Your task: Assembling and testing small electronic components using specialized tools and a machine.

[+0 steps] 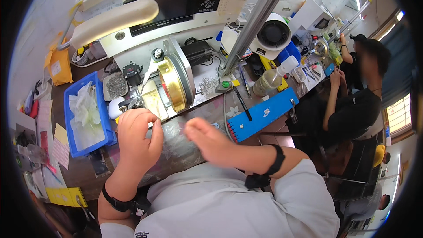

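My left hand is raised over the table edge in front of the machine, its fingers curled toward the thumb. My right hand faces it a short way to the right, thumb and fingertips pressed together and slightly blurred. Anything pinched in either hand is too small or hidden to make out. Just beyond them is a white machine with a dark screen and a gold wheel. Below the wheel, near my left fingertips, a small metal fixture sits beside a white round object.
A blue tray with crumpled clear plastic stands on the left, beside a dish of small metal pieces. To the right lie a blue notebook, a black pen and a clear bottle. A co-worker sits farther right.
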Tool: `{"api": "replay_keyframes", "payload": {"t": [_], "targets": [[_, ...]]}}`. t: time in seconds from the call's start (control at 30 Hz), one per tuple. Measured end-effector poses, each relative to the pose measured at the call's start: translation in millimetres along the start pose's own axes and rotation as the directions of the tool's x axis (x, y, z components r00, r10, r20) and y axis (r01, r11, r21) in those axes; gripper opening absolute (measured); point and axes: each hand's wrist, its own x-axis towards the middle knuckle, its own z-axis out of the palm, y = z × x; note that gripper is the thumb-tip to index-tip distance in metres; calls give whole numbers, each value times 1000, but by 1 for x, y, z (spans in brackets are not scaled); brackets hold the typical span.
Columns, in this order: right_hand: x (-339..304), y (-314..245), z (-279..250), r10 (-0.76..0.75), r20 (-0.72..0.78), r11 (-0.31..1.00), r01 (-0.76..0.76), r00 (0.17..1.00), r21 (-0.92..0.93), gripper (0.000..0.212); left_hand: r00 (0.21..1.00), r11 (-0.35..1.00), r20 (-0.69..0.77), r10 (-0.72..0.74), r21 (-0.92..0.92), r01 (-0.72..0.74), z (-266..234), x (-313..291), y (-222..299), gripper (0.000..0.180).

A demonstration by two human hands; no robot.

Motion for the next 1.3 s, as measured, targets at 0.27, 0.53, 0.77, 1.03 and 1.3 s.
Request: {"api": "replay_keyframes", "payload": {"t": [0.27, 0.53, 0.77, 1.03, 1.3], "targets": [[-2, -83, -221, -760, -648, 649, 101, 41, -754, 32, 953, 844, -55, -299, -481, 237, 19, -14, -9, 6], [-14, -95, -266, -761, -580, 552, -180, 289, -814, 42, 973, 903, -162, -162, -422, 80, 25, -17, -14, 9], [-15, -97, -156, -722, -545, 673, 613, 426, -413, 28, 953, 975, -301, 33, -201, -97, 24, -18, -15, 13], [-3, -64, -51, -635, -98, 771, 624, 766, -122, 35, 979, 954, -205, -6, -294, -56, 21, -20, -19, 15], [7, -46, -34, -728, -2, 658, 699, 685, -281, 35, 982, 926, -178, -61, -378, -11, 25, -21, -18, 12]]}}
